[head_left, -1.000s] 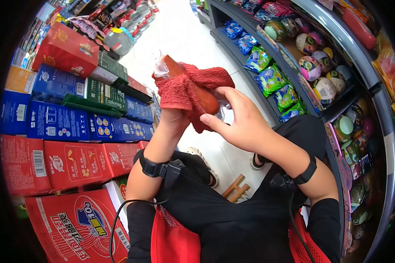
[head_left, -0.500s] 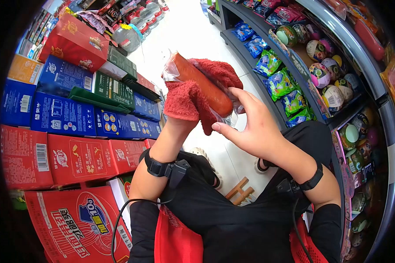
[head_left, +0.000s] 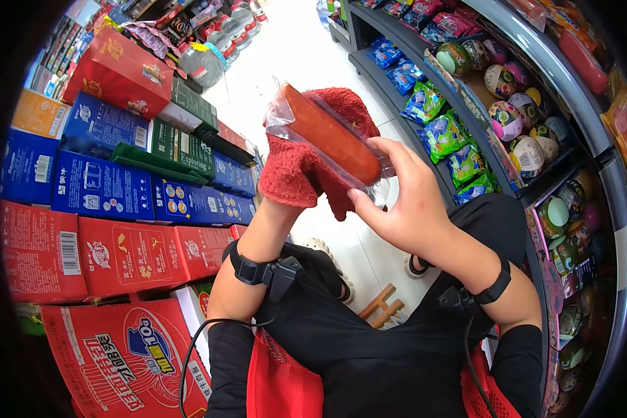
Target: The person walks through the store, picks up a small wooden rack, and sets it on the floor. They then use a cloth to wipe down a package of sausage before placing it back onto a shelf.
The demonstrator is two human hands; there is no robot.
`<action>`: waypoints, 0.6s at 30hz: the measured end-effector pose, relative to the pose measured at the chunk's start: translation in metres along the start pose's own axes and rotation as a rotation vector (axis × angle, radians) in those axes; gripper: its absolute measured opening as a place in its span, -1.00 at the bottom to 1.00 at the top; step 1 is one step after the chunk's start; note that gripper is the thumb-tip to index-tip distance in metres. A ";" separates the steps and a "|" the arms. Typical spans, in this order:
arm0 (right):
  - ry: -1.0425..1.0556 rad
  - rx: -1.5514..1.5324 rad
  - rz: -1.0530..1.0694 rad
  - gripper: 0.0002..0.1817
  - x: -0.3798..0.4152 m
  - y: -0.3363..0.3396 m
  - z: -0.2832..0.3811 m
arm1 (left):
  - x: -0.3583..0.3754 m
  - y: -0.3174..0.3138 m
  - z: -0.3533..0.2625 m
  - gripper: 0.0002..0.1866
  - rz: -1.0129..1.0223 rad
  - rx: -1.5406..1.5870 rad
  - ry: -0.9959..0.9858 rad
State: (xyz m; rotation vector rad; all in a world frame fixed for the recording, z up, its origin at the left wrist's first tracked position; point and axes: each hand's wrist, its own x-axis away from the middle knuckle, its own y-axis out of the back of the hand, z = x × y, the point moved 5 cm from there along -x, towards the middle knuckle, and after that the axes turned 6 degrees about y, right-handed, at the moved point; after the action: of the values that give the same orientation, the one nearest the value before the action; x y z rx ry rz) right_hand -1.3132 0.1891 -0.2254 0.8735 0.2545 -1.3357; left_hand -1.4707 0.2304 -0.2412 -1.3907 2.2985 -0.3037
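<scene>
A thick reddish-orange sausage [head_left: 334,132] in clear plastic wrap is held up at chest height, slanting from upper left to lower right. My left hand [head_left: 283,209] is inside or beneath a dark red terry towel [head_left: 290,169], its fingers hidden. The towel lies along both sides of the sausage and cups it from below. At the lower right end, my right hand [head_left: 414,198] is closed on the wrapped sausage, forefinger on one side and thumb on the other. Loose clear film sticks out at both ends.
Red cartons [head_left: 132,254] and blue cartons [head_left: 103,182] are stacked on my left. To my right, a grey shelf [head_left: 425,125] holds green snack bags [head_left: 444,134] and round toy balls [head_left: 508,118]. A small wooden stool [head_left: 382,304] is on the floor between my legs.
The sausage has shifted slightly right and turned, showing more of its side. My right hand has moved a little right and down with its end; the towel has followed slightly.
</scene>
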 end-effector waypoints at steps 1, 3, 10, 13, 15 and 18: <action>0.004 -0.004 -0.010 -0.42 0.000 0.000 0.000 | -0.001 0.002 0.002 -0.16 0.005 -0.005 0.002; 0.013 -0.004 -0.022 -0.42 0.000 0.001 0.001 | 0.001 0.003 0.000 -0.17 0.003 0.000 0.000; 0.030 -0.043 -0.048 -0.44 0.000 0.001 0.002 | 0.007 0.005 -0.004 -0.18 -0.021 0.024 -0.003; 0.032 -0.054 -0.036 -0.45 -0.001 0.002 0.004 | 0.008 0.008 -0.005 -0.18 -0.036 0.029 -0.011; 0.034 -0.054 -0.041 -0.46 -0.002 0.003 0.005 | 0.009 0.010 -0.007 -0.18 -0.048 0.031 -0.016; 0.046 -0.088 -0.061 -0.49 -0.002 0.003 0.005 | 0.008 0.013 -0.004 -0.19 -0.074 0.046 -0.025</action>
State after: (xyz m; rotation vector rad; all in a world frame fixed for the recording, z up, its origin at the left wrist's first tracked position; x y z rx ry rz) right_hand -1.3127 0.1871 -0.2194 0.8285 0.3758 -1.3516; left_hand -1.4857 0.2289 -0.2449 -1.4515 2.2099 -0.3577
